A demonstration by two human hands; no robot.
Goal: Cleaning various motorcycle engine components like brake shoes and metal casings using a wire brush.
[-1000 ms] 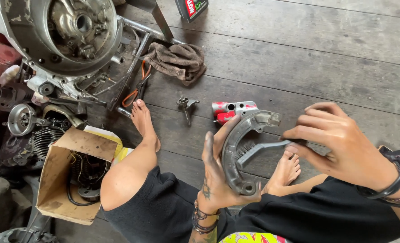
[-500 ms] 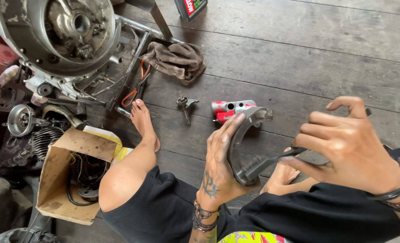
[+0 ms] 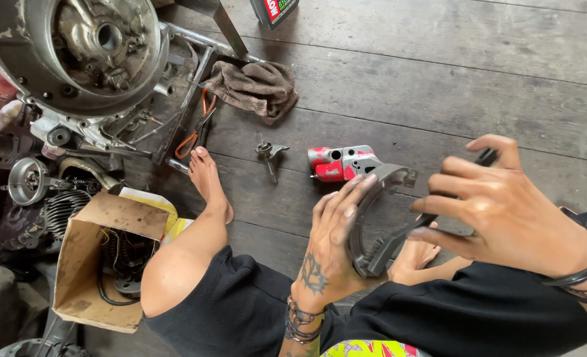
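Observation:
My left hand (image 3: 330,244) grips a curved grey metal shoe (image 3: 387,180), holding it upright over my lap with the fingers wrapped over its outer edge. My right hand (image 3: 505,211) holds a dark-handled brush (image 3: 402,237). The brush's bristled end rests against the lower inner side of the shoe, close to my left palm. The handle's tip sticks out above my right forefinger. Both of my bare feet rest on the wooden plank floor (image 3: 439,79).
A red and silver metal part (image 3: 340,163) and a small metal piece (image 3: 268,153) lie on the planks ahead. A brown rag (image 3: 254,86), orange-handled pliers (image 3: 197,129) and an engine case (image 3: 88,46) sit at the upper left. An open cardboard box (image 3: 95,264) with wires stands by my left knee.
The brush has slid from the middle of the shoe down to its lower end. My right hand has lifted and tilted, and my left hand has turned the shoe more edge-on.

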